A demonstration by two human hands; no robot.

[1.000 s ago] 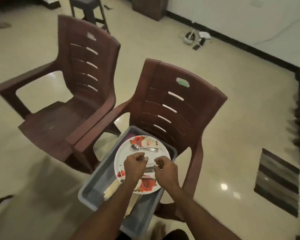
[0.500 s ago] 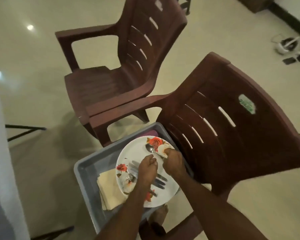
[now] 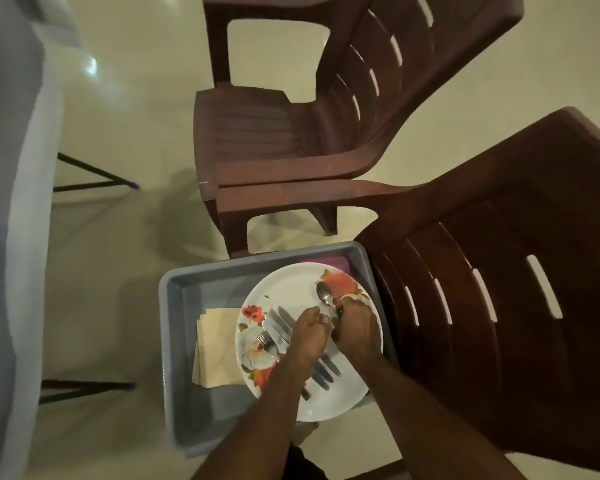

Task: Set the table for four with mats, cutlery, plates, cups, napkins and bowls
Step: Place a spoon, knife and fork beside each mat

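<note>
A white plate with red flowers [image 3: 291,282] lies in a grey plastic tub [image 3: 177,306] on a brown chair. On the plate lie knives [image 3: 278,323], forks [image 3: 265,341] and a spoon [image 3: 324,294]. My right hand [image 3: 355,327] grips the spoon's handle, its bowl pointing away from me. My left hand [image 3: 309,334] is curled over the knife handles beside it; what it holds is hidden under the fingers. Folded cream napkins [image 3: 215,348] lie in the tub left of the plate.
Two brown plastic armchairs stand here: one [image 3: 499,306] under the tub at the right, another [image 3: 291,133] beyond it. A table with a pale cloth [image 3: 11,202] and black legs [image 3: 94,181] runs along the left. Glossy cream floor lies between.
The view has swung left and down, bringing the table edge into sight. My right hand has moved up the plate and taken the spoon's handle; my left stays over the knives.
</note>
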